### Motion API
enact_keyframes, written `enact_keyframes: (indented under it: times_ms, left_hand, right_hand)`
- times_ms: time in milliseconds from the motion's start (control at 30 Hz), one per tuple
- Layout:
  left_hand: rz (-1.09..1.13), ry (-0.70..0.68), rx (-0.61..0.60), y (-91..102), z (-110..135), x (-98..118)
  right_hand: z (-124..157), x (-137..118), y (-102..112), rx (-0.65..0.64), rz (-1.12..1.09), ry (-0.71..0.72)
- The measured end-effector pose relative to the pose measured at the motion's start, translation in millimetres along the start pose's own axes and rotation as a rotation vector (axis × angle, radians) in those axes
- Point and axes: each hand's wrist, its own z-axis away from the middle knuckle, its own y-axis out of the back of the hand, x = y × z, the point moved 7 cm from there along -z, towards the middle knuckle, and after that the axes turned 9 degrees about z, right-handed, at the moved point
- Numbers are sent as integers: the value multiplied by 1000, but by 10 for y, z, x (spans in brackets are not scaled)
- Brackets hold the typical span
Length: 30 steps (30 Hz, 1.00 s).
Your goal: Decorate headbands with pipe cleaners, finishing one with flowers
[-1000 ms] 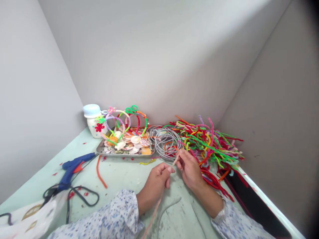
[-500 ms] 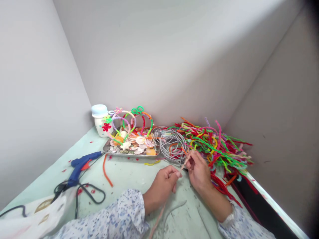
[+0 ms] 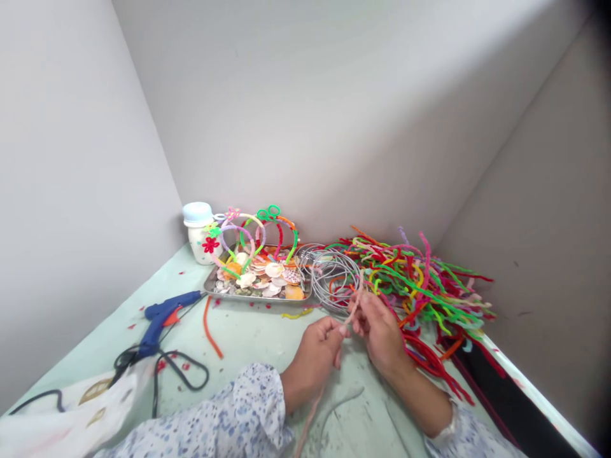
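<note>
**"What am I looking at, from back here?"**

"A pale green table [image 3: 258,350] boxed into a corner by grey walls [image 3: 305,108]. Biggest thing on it is that heap of pipe cleaners [image 3: 420,286], red, green, and yellow, off to the right."

**"And beside the heap?"**

"A metal tray [image 3: 258,298] full of shells [image 3: 262,277], with looped pipe-cleaner headbands [image 3: 243,232] standing up over it. A wire coil [image 3: 334,280] sits between tray and heap, touching the heap's edge. (The white jar [image 3: 199,242] is just behind the tray, by the wall.)"

**"Is that a glue gun?"**

"Yes, a blue glue gun [image 3: 160,321] lying on its side at the left, its black cord [image 3: 181,375] looped on the table near a white bag [image 3: 62,426]. A loose orange pipe cleaner [image 3: 210,331] lies just beside it."

**"And the hands?"**

"Both are low in front of the coil, close together. A pale pink strand [image 3: 352,312] runs up through them and trails down toward the patterned sleeve [image 3: 248,413]. The left hand [image 3: 315,362] is curled closed around it, and the right hand [image 3: 382,334] pinches it higher up, gripping firmly between its fingers [image 3: 365,318]."
</note>
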Motion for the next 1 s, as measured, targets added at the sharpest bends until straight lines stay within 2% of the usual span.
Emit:
enact_keyframes:
  times_ms: [100, 200, 433, 633, 833, 1000]
  left_hand:
    - [3, -22, -5, -13, -4, 32]
    - [18, -28, -12, -22, -3, 41]
    - [-23, -14, -43, -32, 17, -6]
    - [-38, -6, -64, -50, 20, -18]
    - [4, 38, -92, -75, 22, -45]
    - [-9, 27, -71, -56, 25, -56]
  right_hand:
    - [66, -57, -65, -50, 86, 7]
    - [74, -63, -74, -60, 69, 0]
    - [-51, 76, 131, 148, -51, 9]
    - [-59, 109, 137, 142, -74, -3]
    - [-117, 160, 245, 246, -164, -45]
    - [-133, 178, 261, 259, -172, -48]
